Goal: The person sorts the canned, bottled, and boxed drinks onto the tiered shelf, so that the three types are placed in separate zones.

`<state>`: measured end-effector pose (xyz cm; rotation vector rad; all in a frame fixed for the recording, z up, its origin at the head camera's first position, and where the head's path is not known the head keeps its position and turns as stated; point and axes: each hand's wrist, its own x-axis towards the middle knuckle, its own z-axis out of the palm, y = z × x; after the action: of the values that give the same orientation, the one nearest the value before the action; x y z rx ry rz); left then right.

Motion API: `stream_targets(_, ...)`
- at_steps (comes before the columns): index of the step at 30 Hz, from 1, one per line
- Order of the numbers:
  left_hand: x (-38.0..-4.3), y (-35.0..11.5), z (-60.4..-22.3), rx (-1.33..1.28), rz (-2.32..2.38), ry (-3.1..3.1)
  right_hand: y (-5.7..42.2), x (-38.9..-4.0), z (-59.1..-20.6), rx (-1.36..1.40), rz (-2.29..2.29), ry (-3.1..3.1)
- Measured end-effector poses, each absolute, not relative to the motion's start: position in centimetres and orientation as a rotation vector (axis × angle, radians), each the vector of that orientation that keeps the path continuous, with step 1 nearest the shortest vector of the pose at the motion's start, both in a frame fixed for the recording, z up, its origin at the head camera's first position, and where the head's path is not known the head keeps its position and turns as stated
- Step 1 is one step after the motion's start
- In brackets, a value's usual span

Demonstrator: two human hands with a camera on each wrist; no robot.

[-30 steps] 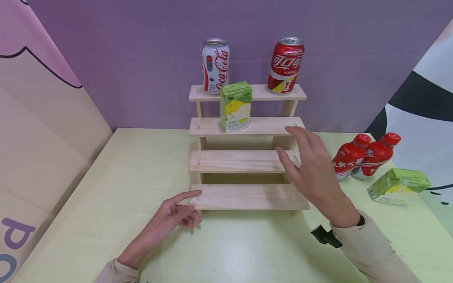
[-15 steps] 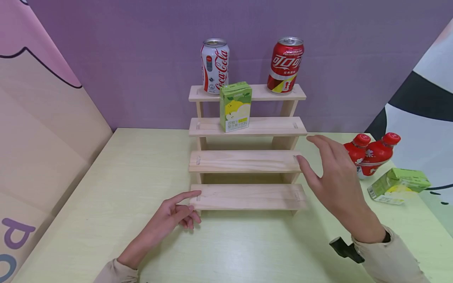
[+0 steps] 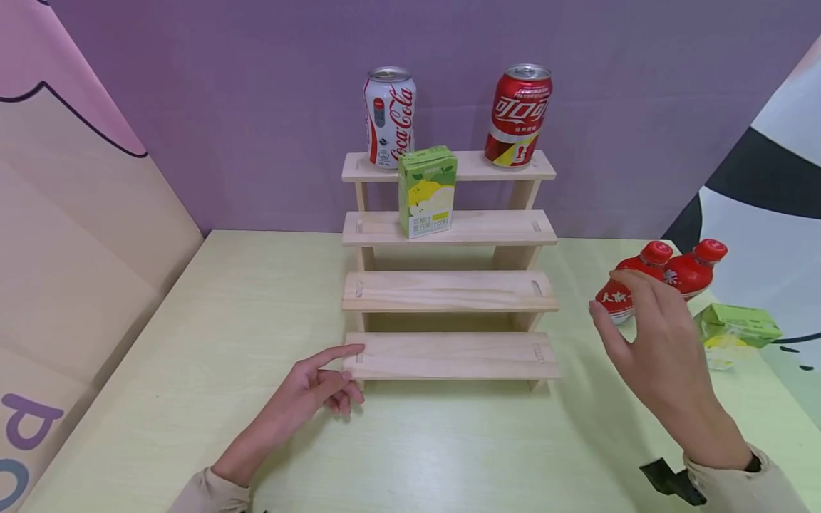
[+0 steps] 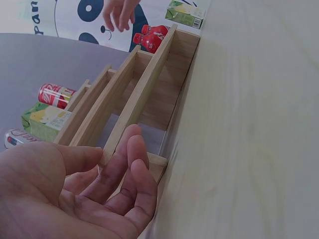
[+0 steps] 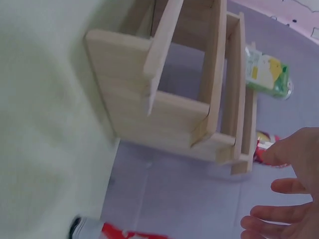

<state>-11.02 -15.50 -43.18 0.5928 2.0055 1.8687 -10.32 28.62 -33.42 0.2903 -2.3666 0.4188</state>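
A stepped wooden display shelf point(image 3: 449, 356) stands on the table. My left hand point(image 3: 314, 385) pinches the left end of its lowest step, index finger on top and thumb at the front edge. To the right, my right hand point(image 3: 670, 363) hovers with fingers spread and slightly bent, holding nothing. It overlaps two red-capped bottles, the nearer bottle point(image 3: 614, 299) showing between thumb and fingers, the other bottle point(image 3: 693, 272) behind. A green juice carton point(image 3: 427, 196) stands upright on the second step from the top. On the top step are a white Coca-Cola can point(image 3: 390, 121) and a red cola can point(image 3: 519, 117).
Another green juice carton point(image 3: 740, 324) lies on the table point(image 3: 256, 306) right of the bottles, partly behind my right hand. A purple backdrop point(image 3: 269, 128) rises behind the shelf, with printed panels at both sides.
My right hand has moved from beside the shelf's right end rightward and down to the bottles. My left hand stays on the lowest step; cans and upright carton have not moved.
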Motion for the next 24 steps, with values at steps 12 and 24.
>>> stream_targets(12, -11.1, -15.5, -43.3, 0.576, 1.856, 2.016, 32.9, -9.6, -35.7, 0.088, 0.449, -2.37)
stream_targets(24, -10.9, -15.5, -43.0, 0.584, 1.837, 2.024, 36.8, -9.1, -36.8, -0.227, 0.39, -2.433)
